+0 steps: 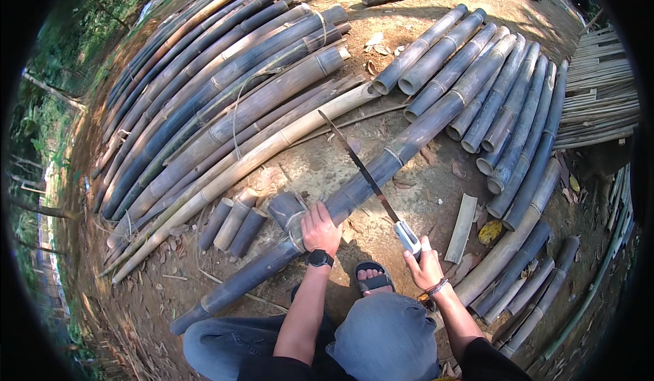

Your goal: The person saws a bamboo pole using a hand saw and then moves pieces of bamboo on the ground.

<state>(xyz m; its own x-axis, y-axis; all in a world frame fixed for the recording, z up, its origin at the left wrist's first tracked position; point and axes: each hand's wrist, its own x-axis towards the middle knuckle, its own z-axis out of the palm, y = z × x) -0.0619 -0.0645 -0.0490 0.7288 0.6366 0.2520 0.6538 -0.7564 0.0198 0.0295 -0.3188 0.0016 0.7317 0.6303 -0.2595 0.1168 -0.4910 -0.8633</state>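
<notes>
A long dark bamboo pole [417,138] slants in front of me, from lower left to upper right. My left hand [320,230], fingers closed over the pole, bears down beside a short bamboo piece [283,207] that sits against it. A fibre tie lies around the pole near this hand. In my right hand [424,266] is the light grey handle of a hand saw [368,177]. Its blade lies across the pole, tip pointing up and left. Whether the teeth have cut in cannot be made out.
A stack of long bamboo poles [225,108] fills the left. Cut bamboo lengths [507,118] lie in a row at right, with more lower right. Several short pieces [235,221] rest left of my hand. A split bamboo strip [462,229] and bundled slats [599,88] lie right.
</notes>
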